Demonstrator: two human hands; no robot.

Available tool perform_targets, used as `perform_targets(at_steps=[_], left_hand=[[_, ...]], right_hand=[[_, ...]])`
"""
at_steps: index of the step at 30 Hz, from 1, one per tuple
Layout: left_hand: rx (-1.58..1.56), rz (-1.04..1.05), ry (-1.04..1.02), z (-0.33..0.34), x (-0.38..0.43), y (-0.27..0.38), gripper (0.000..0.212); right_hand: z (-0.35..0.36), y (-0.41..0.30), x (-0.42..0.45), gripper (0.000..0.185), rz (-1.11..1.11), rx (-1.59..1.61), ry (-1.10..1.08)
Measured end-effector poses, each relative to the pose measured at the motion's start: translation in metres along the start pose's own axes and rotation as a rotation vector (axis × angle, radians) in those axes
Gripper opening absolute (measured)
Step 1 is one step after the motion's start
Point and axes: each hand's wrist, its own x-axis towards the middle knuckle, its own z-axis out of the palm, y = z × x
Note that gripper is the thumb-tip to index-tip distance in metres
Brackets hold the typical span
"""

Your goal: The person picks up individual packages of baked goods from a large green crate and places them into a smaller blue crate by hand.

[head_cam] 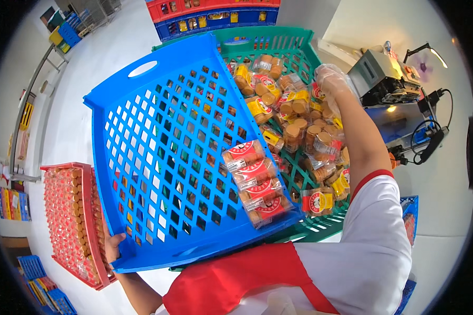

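My left hand (113,245) grips the near left corner of a blue plastic lattice crate (149,262). The crate is tilted and overlaps a green plastic crate (309,55). Along the blue crate's right side lies a row of several clear-wrapped cookie packs (256,183) with red labels. Jumbled packs of round cookies (295,104), with red and yellow labels, fill much of the green crate. In a clear plastic glove, my right hand (332,80) reaches to packs at the green crate's right side. Its fingers are partly hidden, so any hold on a pack is unclear.
A red crate (96,228) packed with cookie rolls stands on the floor at left. Stacked red and blue crates (216,19) are beyond the green one. At right are a metal machine (378,75), cables (433,145) and a lit lamp (437,57).
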Motion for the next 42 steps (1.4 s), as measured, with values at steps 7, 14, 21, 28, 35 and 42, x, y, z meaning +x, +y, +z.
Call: perform_targets(at_steps=[7, 14, 21, 28, 35, 42], left_hand=[[0.174, -0.028, -0.032, -0.028, 0.012, 0.000, 0.076], [0.495, 0.025, -0.108, -0.028, 0.082, 0.022, 0.075], [0.890, 0.415, -0.092, -0.048, 0.146, 0.020, 0.091], [1.055, 0.340, -0.118, -0.014, 0.122, 0.035, 0.086], [1.066, 0.482, -0.128, -0.043, 0.153, 0.019, 0.085], [1.133, 0.513, -0.152, -0.011, 0.167, 0.035, 0.087]], right_hand=[[-0.010, 0.011, -0.038, 0.019, -0.157, -0.075, 0.064], [-0.072, -0.009, -0.072, 0.015, -0.068, 0.346, 0.208], [-0.131, -0.156, -0.165, 0.014, 0.108, 2.135, -0.088], [-0.134, -0.219, -0.238, 0.014, 0.387, 2.074, -0.356], [-0.149, -0.226, -0.268, 0.015, 0.335, 1.935, -0.385], [-0.056, -0.143, -0.321, 0.022, 0.329, 1.271, 0.143]])
